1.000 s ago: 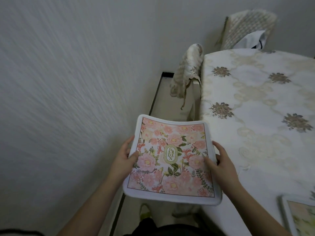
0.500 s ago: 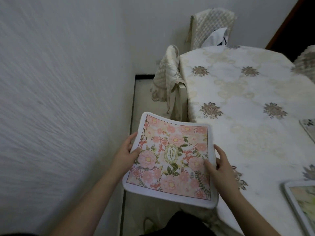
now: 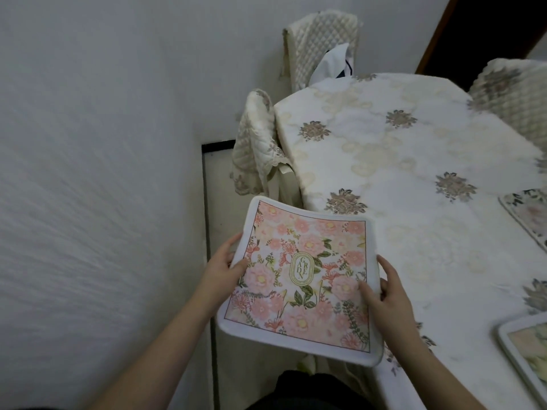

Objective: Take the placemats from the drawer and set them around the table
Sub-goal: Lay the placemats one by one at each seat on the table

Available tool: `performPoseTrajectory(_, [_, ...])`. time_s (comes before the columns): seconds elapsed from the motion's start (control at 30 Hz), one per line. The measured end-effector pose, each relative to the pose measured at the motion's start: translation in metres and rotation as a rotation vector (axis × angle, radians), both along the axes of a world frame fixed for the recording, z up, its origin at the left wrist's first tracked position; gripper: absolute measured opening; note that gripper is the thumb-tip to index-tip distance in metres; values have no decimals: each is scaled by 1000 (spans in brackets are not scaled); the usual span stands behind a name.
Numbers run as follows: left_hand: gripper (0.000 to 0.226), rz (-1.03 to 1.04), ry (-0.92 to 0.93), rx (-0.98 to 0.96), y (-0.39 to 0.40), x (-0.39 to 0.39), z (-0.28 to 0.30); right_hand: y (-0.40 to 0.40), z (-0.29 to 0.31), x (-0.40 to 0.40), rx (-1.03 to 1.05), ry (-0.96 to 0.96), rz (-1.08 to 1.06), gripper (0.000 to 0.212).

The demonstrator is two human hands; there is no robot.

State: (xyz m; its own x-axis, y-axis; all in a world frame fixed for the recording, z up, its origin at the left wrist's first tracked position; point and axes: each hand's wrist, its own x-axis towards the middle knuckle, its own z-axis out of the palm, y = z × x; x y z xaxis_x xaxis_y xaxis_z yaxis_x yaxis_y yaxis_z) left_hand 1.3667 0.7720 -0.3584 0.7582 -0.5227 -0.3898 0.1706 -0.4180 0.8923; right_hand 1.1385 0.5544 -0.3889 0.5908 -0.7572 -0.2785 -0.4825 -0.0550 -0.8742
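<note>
On the embroidered tablecloth [image 3: 414, 179] two placemats [image 3: 529, 214] already lie at the right, while the left hand [image 3: 223, 269] and right hand [image 3: 390, 294] grip the pink floral placemat [image 3: 302, 279] at the table's near-left edge, unplaced.

The placemat [image 3: 302, 279] has pink flowers inside a white border; the table [image 3: 414, 161] wears a cream cloth with grey-brown rosettes.

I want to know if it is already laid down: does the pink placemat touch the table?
Cannot tell. In the head view both hands hold the pink placemat, and its right edge overlaps the table edge, but no contact or gap shows plainly.
</note>
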Motion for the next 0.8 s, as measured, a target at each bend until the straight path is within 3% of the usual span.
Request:
performPoseTrajectory(0.5, [54, -320, -30, 23, -129, 63, -7, -49, -5, 7, 18, 26, -272, 62])
performPoseTrajectory(0.8, [54, -653, -50, 14, -216, 109, -32, -36, -16, 18, 47, 66, -610, 60])
